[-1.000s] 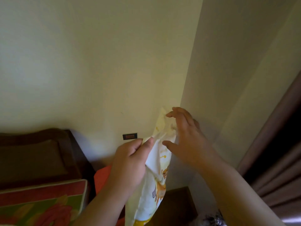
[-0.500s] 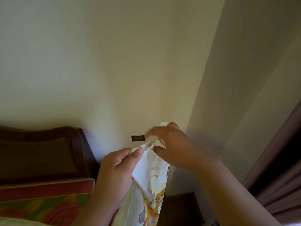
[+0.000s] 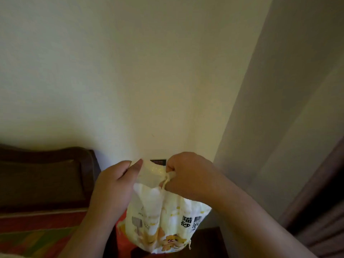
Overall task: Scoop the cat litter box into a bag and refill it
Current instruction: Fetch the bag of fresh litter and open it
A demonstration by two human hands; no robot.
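A pale yellow cat litter bag [image 3: 163, 222] is held upright between both hands before the wall [image 3: 130, 81]; its contents are hidden. Its top edge is pinched by the left hand [image 3: 113, 190], and its gathered top corner is clenched in the right hand [image 3: 188, 175]

Both hands hold the top of a pale yellow printed litter bag [image 3: 163, 218] in front of a cream wall [image 3: 130, 81]. The left hand [image 3: 113, 187] pinches the left edge; the right hand [image 3: 188, 175] grips the bunched right corner. A dark headboard [image 3: 42, 175] stands at left.
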